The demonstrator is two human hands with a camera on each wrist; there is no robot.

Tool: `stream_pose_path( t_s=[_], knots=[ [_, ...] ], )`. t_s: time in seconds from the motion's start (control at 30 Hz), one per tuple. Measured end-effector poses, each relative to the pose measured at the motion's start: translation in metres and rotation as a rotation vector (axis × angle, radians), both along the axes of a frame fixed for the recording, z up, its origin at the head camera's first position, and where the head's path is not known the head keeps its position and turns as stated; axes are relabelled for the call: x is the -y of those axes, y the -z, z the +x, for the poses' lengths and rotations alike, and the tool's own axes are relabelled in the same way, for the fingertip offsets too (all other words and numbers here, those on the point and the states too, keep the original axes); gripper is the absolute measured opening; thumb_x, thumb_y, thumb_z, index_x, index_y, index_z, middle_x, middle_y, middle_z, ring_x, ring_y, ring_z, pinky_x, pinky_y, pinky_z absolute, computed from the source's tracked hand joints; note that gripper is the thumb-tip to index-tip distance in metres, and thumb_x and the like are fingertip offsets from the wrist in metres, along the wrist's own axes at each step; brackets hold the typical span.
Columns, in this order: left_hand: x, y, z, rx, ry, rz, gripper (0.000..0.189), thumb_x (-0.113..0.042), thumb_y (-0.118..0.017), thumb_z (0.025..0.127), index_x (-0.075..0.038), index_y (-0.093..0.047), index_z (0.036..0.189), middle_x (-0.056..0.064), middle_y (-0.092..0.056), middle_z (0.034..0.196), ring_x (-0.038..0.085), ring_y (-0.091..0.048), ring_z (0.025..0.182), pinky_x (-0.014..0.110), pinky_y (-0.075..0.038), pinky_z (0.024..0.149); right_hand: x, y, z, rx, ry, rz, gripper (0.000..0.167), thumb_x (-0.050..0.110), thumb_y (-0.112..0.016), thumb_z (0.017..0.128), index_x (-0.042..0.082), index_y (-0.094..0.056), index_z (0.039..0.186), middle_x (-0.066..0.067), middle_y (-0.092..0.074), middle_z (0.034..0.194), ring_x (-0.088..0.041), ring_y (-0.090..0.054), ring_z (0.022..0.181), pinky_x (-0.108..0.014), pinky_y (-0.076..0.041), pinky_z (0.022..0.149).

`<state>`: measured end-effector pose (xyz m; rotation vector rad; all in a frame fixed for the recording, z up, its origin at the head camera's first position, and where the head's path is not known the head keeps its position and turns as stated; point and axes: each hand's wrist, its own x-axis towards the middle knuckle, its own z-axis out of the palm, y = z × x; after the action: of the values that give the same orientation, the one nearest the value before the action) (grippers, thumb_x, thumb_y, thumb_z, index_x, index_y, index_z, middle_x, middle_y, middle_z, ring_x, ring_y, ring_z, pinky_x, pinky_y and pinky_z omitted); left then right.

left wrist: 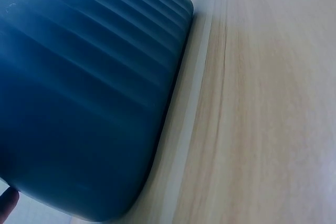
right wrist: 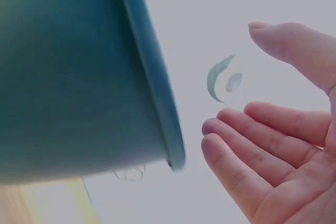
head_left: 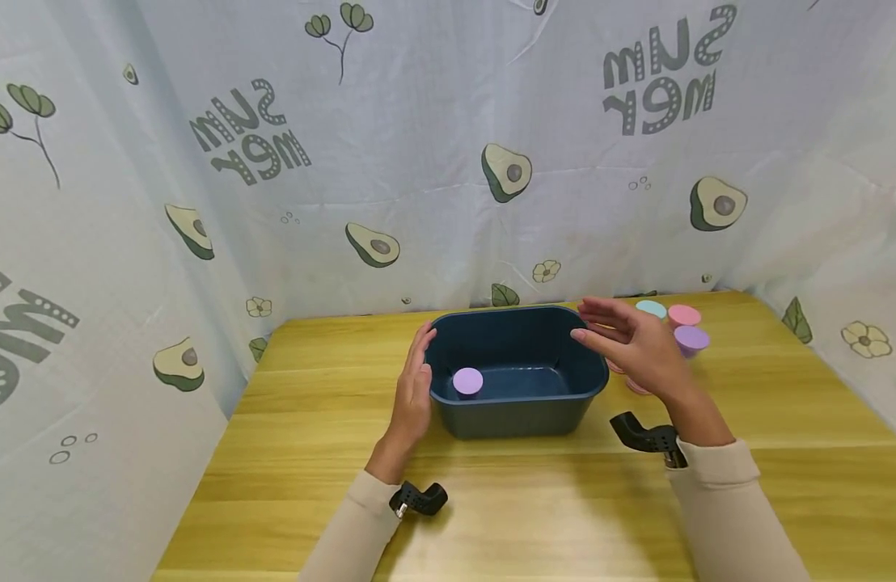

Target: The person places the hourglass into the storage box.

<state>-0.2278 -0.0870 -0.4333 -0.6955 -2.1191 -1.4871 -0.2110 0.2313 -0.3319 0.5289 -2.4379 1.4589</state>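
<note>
A dark blue plastic bin (head_left: 521, 419) stands upright on the wooden table, its mouth facing up. Inside, near the left end, is a small purple cup-like piece (head_left: 467, 381) with a flat round top. My left hand (head_left: 412, 396) lies along the bin's left end, fingers straight and touching the rim. In the left wrist view the ribbed bin wall (left wrist: 100, 93) fills the left side, with one fingertip (left wrist: 7, 203) at its edge. Beyond the right end, my right hand (head_left: 640, 347) is held with fingers extended and thumb apart; the right wrist view shows a gap between its fingers (right wrist: 252, 156) and the bin's rim (right wrist: 157, 77).
Right of the bin, partly behind my right hand, are several small tapered pieces: light blue (head_left: 651, 309), pink (head_left: 684, 315), purple (head_left: 691, 339) and another pink one (head_left: 637, 387). A printed curtain (head_left: 433, 178) hangs behind the table (head_left: 302, 420).
</note>
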Motion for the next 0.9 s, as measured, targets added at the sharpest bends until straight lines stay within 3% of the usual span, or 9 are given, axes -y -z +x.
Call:
stream_pose_path(
  t_s=[0.27, 0.43, 0.6, 0.73, 0.8, 0.9],
  knots=[
    [0.000, 0.006, 0.003, 0.014, 0.005, 0.006, 0.051, -0.009, -0.026, 0.098, -0.004, -0.032, 0.148, 0.009, -0.024, 0.158, 0.024, -0.020, 0.145, 0.055, -0.018, 0.114, -0.017, 0.008, 0.005, -0.026, 0.050, -0.045, 0.053, 0.008, -0.069, 0.087, -0.009, -0.050, 0.133, -0.030, -0.056, 0.124, 0.008, -0.058, 0.103, -0.010, -0.047, 0.082],
    [-0.001, 0.004, 0.006, 0.016, 0.007, 0.009, 0.051, -0.002, -0.026, 0.097, 0.000, -0.032, 0.148, 0.010, -0.023, 0.158, 0.028, -0.019, 0.145, 0.055, -0.017, 0.114, -0.027, 0.013, 0.005, -0.048, 0.073, -0.041, 0.052, 0.006, -0.069, 0.087, -0.010, -0.050, 0.132, -0.031, -0.057, 0.123, 0.010, -0.058, 0.101, -0.010, -0.047, 0.080],
    [-0.003, -0.014, 0.017, 0.028, 0.023, 0.016, 0.050, 0.005, -0.025, 0.094, 0.010, -0.032, 0.144, 0.023, -0.024, 0.155, 0.038, -0.020, 0.144, 0.058, -0.016, 0.113, -0.037, 0.014, 0.005, -0.029, 0.103, -0.038, 0.052, 0.008, -0.069, 0.087, -0.008, -0.050, 0.133, -0.012, -0.062, 0.120, 0.009, -0.061, 0.098, -0.009, -0.047, 0.079],
    [-0.003, -0.030, 0.026, 0.040, 0.023, 0.002, 0.049, 0.004, -0.026, 0.094, 0.013, -0.032, 0.142, 0.025, -0.025, 0.154, 0.041, -0.021, 0.143, 0.057, -0.018, 0.113, -0.045, 0.015, 0.005, -0.001, 0.140, -0.058, 0.051, 0.010, -0.068, 0.089, -0.005, -0.050, 0.134, 0.009, -0.061, 0.117, 0.009, -0.061, 0.098, -0.007, -0.046, 0.080],
    [-0.002, -0.028, 0.023, 0.041, 0.024, -0.002, 0.050, 0.004, -0.026, 0.094, 0.013, -0.032, 0.142, 0.023, -0.025, 0.154, 0.039, -0.021, 0.143, 0.057, -0.018, 0.113, -0.048, 0.016, 0.004, 0.004, 0.156, -0.069, 0.051, 0.010, -0.068, 0.089, -0.004, -0.051, 0.134, 0.013, -0.061, 0.116, 0.009, -0.060, 0.100, -0.007, -0.046, 0.080],
    [0.000, -0.017, 0.013, 0.031, 0.027, 0.001, 0.052, 0.003, -0.025, 0.094, 0.009, -0.031, 0.144, 0.020, -0.024, 0.156, 0.036, -0.019, 0.144, 0.057, -0.017, 0.114, -0.053, 0.018, 0.004, -0.004, 0.170, -0.059, 0.049, 0.011, -0.068, 0.089, -0.005, -0.052, 0.133, 0.011, -0.061, 0.117, 0.010, -0.059, 0.100, -0.007, -0.045, 0.080]
  ],
)
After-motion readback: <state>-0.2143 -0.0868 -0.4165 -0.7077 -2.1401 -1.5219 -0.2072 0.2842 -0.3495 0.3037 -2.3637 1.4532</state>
